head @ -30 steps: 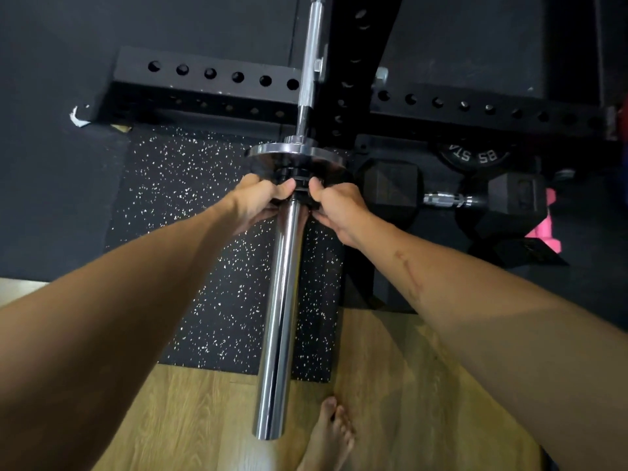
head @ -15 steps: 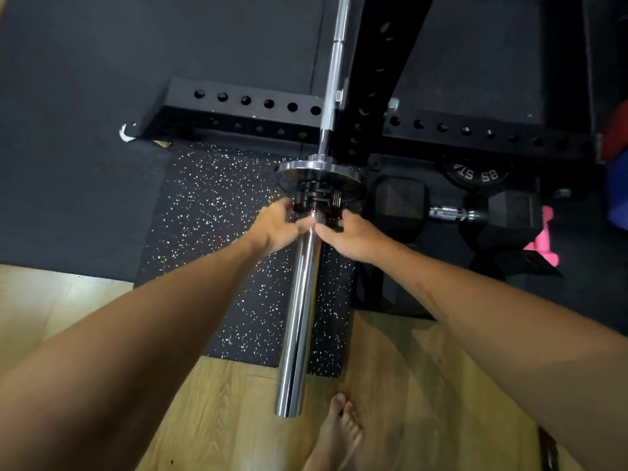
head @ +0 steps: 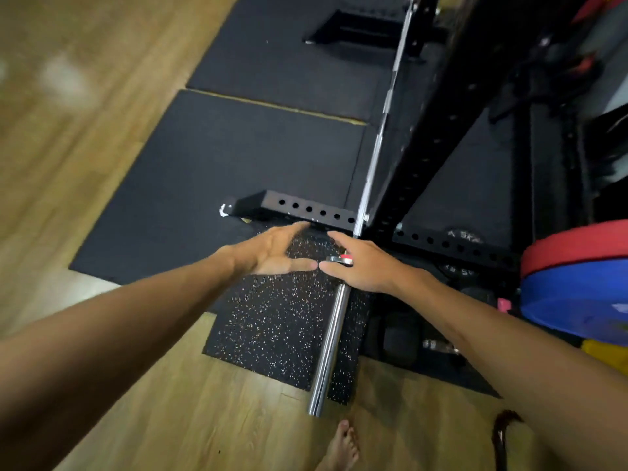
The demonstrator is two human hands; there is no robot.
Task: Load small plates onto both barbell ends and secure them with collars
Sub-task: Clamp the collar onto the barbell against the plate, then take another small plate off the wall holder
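Note:
The chrome barbell sleeve [head: 330,345] points toward me, above a speckled black mat [head: 275,321], and the thin shaft [head: 384,130] runs away along the rack. My right hand [head: 365,268] is spread with straight fingers over the inner end of the sleeve. It hides most of the small silver plate; only a sliver of the plate [head: 334,259] with a red spot shows by its index finger. The collar is hidden. My left hand [head: 273,253] hovers open to the left of the sleeve, its thumb tip close to my right thumb. Neither hand holds anything.
A black rack upright [head: 438,137] and its holed base beam [head: 306,209] stand just behind the hands. Red [head: 574,246], blue [head: 577,300] and yellow bumper plates stack at the right. A dark dumbbell [head: 404,334] lies right of the sleeve. My bare foot [head: 341,447] stands on wood flooring.
Both hands have let go of the collar at the plate and opened flat. The view has swung up and left, showing more floor and the coloured plates.

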